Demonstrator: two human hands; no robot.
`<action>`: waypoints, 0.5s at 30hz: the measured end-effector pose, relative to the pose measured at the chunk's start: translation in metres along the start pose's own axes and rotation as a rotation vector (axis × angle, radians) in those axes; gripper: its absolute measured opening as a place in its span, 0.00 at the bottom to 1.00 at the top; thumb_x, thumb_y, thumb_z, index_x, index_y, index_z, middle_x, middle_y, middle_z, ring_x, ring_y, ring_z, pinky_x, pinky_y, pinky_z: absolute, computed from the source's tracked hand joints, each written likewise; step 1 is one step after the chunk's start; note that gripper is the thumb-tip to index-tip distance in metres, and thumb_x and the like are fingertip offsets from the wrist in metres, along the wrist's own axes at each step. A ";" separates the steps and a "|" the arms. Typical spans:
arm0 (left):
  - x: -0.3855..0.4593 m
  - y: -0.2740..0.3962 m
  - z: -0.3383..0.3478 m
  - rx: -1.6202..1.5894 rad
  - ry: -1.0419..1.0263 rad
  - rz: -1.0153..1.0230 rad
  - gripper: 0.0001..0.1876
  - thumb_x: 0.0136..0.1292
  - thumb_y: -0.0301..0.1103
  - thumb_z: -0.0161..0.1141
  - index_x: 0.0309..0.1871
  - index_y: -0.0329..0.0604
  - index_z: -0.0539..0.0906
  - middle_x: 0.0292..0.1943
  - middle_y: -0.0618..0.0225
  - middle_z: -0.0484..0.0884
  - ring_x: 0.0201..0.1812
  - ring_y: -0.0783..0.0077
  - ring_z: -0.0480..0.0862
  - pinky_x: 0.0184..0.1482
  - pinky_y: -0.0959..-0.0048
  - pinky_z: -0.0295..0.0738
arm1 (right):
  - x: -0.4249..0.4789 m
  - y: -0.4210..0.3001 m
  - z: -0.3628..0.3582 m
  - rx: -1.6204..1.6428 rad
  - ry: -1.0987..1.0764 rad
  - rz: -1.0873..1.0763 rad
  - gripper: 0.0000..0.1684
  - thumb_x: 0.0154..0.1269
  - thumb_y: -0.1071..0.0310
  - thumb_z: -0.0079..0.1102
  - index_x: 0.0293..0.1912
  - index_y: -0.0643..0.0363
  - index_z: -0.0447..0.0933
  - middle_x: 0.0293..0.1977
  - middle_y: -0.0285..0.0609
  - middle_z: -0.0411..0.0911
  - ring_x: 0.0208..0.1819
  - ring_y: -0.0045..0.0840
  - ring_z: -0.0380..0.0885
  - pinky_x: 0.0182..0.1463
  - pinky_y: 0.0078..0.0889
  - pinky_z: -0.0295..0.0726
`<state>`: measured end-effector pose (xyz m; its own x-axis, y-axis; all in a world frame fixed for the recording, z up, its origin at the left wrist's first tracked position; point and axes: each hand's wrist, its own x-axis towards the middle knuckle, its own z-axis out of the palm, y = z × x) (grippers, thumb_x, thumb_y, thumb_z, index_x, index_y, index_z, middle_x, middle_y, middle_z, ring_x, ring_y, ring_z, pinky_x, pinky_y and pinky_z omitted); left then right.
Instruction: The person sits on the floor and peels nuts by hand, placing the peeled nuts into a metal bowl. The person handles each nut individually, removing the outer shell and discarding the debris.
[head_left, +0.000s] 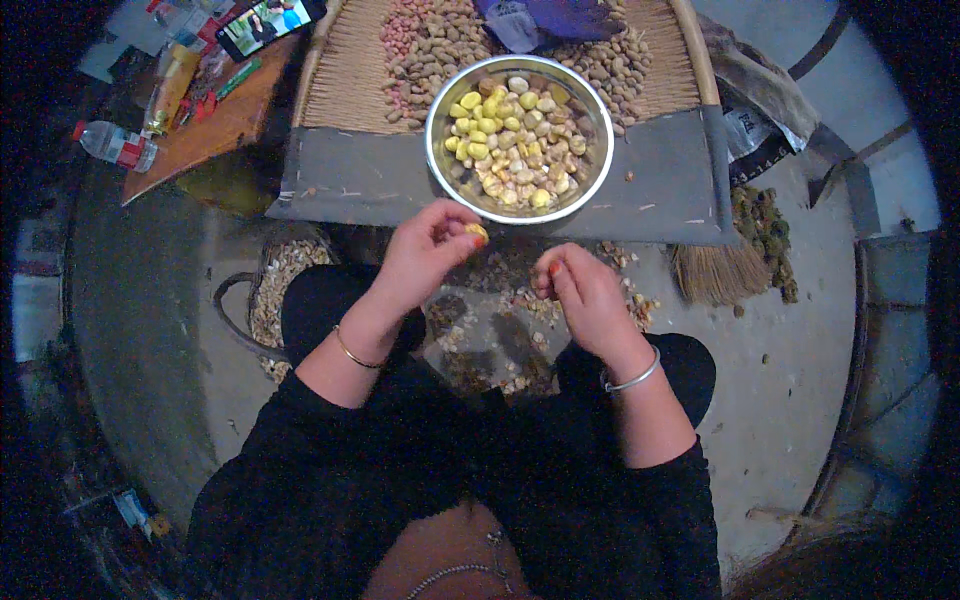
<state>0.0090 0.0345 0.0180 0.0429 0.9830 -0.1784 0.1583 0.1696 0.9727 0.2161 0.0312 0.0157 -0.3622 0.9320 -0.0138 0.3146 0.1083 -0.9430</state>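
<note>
My left hand (431, 251) pinches a yellow peeled nut kernel (475, 232), probably chestnut, between thumb and fingers, just below the rim of a stainless steel bowl (525, 219). The bowl holds many kernels (517, 142), bright yellow at its left and paler, partly brown ones at its right. Lower and to the right, my right hand (583, 296) hovers with curled fingers, the thumb lying against them. Whether anything sits inside that curl is hidden. Both hands are apart from each other, above my knees.
The bowl stands on a woven winnowing tray (345, 82) with unshelled peanuts (450, 52), pink shelled peanuts (397, 37) and a purple bag (555, 22). Around lie a phone (266, 26), a plastic bottle (116, 145), a handled basket of shell scraps (281, 289), a broom (716, 274) and floor debris (525, 300).
</note>
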 end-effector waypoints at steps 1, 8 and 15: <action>0.003 0.006 -0.003 -0.053 0.054 0.041 0.09 0.53 0.28 0.59 0.38 0.38 0.75 0.25 0.75 0.74 0.26 0.86 0.70 0.28 0.86 0.67 | -0.001 0.002 0.004 0.031 0.018 -0.051 0.05 0.60 0.74 0.43 0.34 0.63 0.69 0.19 0.42 0.70 0.23 0.30 0.72 0.28 0.29 0.71; 0.099 0.027 -0.029 0.323 0.243 0.211 0.09 0.55 0.32 0.57 0.38 0.39 0.75 0.22 0.72 0.75 0.23 0.82 0.72 0.26 0.81 0.68 | -0.001 -0.011 -0.002 0.030 -0.149 -0.027 0.08 0.61 0.75 0.41 0.40 0.60 0.69 0.19 0.40 0.71 0.21 0.26 0.73 0.28 0.27 0.72; 0.164 0.013 -0.035 0.713 0.337 0.352 0.09 0.50 0.32 0.58 0.33 0.38 0.77 0.24 0.61 0.79 0.25 0.69 0.79 0.29 0.72 0.72 | -0.004 -0.015 -0.007 -0.031 -0.146 -0.078 0.07 0.63 0.71 0.43 0.38 0.58 0.70 0.17 0.38 0.70 0.20 0.20 0.71 0.26 0.23 0.71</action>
<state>-0.0164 0.2005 0.0064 -0.0716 0.9575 0.2794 0.7770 -0.1221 0.6175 0.2188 0.0284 0.0319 -0.5092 0.8606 0.0088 0.3067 0.1910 -0.9324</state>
